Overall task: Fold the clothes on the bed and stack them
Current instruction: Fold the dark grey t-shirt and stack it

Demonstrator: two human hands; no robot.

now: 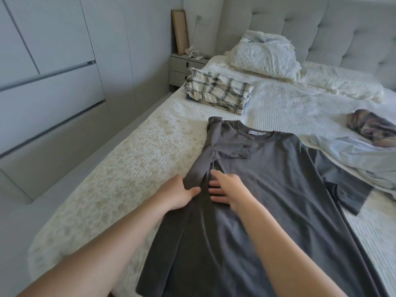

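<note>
Your left hand pinches the folded edge of the grey T-shirt | your right hand presses flat, fingers straight | shirt lies on the bed | folded plaid stack beyond

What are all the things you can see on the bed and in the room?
T-shirt: one, dark grey, spread flat on the near part of the bed, its left sleeve folded in.
Folded stack: one, cream plaid piece on top, near the bed's left edge.
Unfolded clothes: a heap, pale blue with a brownish patterned piece on it, at the right.
Pillow: one, white, crumpled, by the headboard.
Bed: one, white cover.
Headboard: one, grey, tufted.
Nightstand: one, grey, beside the bed.
Frame: one, wooden, leaning on the wall.
Wardrobe: white doors, left.
Left hand: one, grips the shirt's folded edge.
Right hand: one, flat on the shirt.
</note>
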